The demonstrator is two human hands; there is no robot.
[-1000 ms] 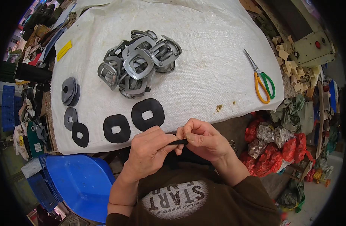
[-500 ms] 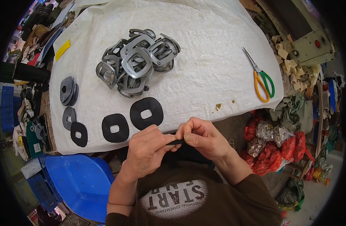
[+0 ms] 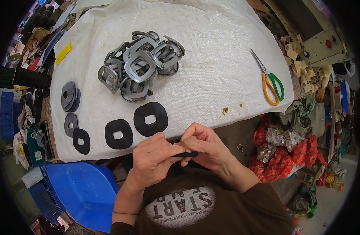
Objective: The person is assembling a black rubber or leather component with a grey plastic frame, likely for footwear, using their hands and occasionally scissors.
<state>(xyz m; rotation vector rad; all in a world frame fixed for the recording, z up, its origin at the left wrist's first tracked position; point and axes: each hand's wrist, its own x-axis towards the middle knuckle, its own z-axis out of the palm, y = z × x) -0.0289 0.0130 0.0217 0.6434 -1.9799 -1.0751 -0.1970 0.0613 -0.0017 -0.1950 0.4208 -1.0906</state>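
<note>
Just below the near edge of the table (image 3: 227, 51), in front of the person's chest, a thin black piece (image 3: 186, 154) is held edge-on to the camera, so it shows only as a dark sliver. Its long axis runs left to right, nearly level. The left hand (image 3: 152, 162) is curled, its thumb and fingers pinching the left end of the piece. The right hand (image 3: 205, 147) is also curled, its fingertips closed on the right end, so both hands meet over it, knuckles touching.

On the white cloth just beyond the hands lie two black rounded pads (image 3: 135, 125) with square holes, side by side. Further left are smaller black and grey pads (image 3: 76, 129). A heap of grey metal buckles (image 3: 139, 66) sits near the middle of the table. Orange-and-green scissors (image 3: 271, 84) lie well apart at the right edge. A blue plastic chair (image 3: 78, 192) stands low to the left.
</note>
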